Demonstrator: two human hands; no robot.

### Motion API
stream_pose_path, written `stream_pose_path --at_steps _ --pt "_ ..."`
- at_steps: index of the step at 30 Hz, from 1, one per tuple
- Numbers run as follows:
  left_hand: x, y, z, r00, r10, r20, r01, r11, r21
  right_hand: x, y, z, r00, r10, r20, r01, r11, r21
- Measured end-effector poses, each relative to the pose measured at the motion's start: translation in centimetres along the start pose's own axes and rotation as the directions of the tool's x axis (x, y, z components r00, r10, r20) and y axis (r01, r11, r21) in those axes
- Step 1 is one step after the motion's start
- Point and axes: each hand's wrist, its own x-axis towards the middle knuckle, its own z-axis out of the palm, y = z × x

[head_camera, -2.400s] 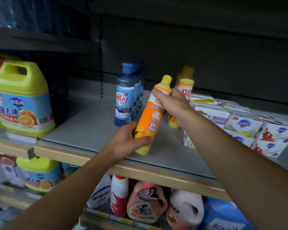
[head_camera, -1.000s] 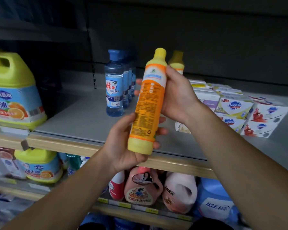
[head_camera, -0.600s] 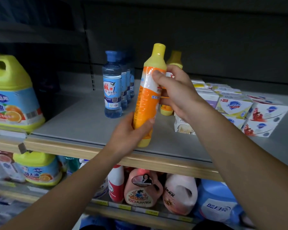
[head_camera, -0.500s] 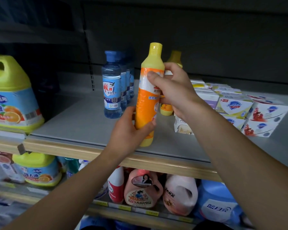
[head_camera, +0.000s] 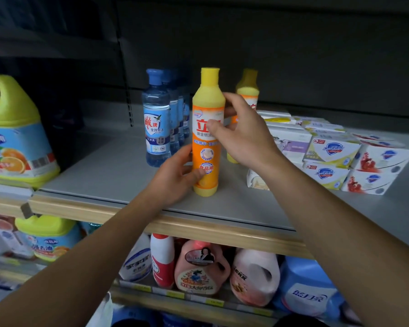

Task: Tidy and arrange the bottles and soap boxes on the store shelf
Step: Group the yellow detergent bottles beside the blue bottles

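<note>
An orange bottle with a yellow cap (head_camera: pixel 207 128) stands upright on the grey shelf (head_camera: pixel 109 171), its label facing me. My left hand (head_camera: pixel 175 178) grips its lower part from the left. My right hand (head_camera: pixel 243 135) holds its upper label from the right with thumb and fingers. A second orange bottle (head_camera: pixel 247 90) stands behind, partly hidden by my right hand. A row of blue bottles (head_camera: pixel 156 119) stands just to the left. Stacked soap boxes (head_camera: pixel 331 159) lie to the right.
A large yellow detergent jug (head_camera: pixel 12 133) stands on the shelf section to the left. The lower shelf holds pink, white and blue detergent bottles (head_camera: pixel 198 267). A wooden strip (head_camera: pixel 198 232) edges the shelf front.
The orange bottle was turned in both hands until its front label faces me, then brought down upright onto the shelf in front of the second orange bottle.
</note>
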Motion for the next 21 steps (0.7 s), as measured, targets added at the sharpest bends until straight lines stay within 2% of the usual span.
stream_pose_path --at_steps 4,8,9,11,14,17,21 --pt "0.8 0.2 -1.0 0.995 -0.024 0.094 0.017 0.997 0.073 0.2 1.3 0.1 1.0 -0.015 -0.007 0.015 0.999 -0.046" --pt "1.1 0.5 -1.5 0.989 -0.058 0.134 0.039 0.989 0.145 -0.1 2.9 0.3 0.998 0.004 0.056 0.004 0.991 -0.133" --pt "1.1 0.6 -1.3 0.992 -0.063 0.106 0.046 0.986 0.159 -0.5 3.5 0.1 0.998 0.01 0.056 0.0 0.983 -0.186" --pt "0.8 0.7 -0.7 0.998 -0.043 -0.051 0.053 0.975 0.216 -1.5 5.1 -0.4 1.0 -0.013 0.025 0.021 0.941 -0.337" --pt "0.4 0.8 0.9 0.954 0.095 -0.286 0.002 0.947 0.321 -2.5 7.2 -2.1 0.99 -0.109 -0.091 0.041 0.832 -0.553" --pt "0.9 0.7 2.2 0.911 0.144 -0.386 0.007 0.931 0.364 -1.8 8.8 -3.8 0.979 -0.136 -0.151 -0.001 0.74 -0.673" --pt "2.6 0.4 2.8 0.922 0.104 -0.373 0.032 0.939 0.342 -0.3 10.3 -4.5 0.998 0.004 -0.065 -0.052 0.639 -0.767"
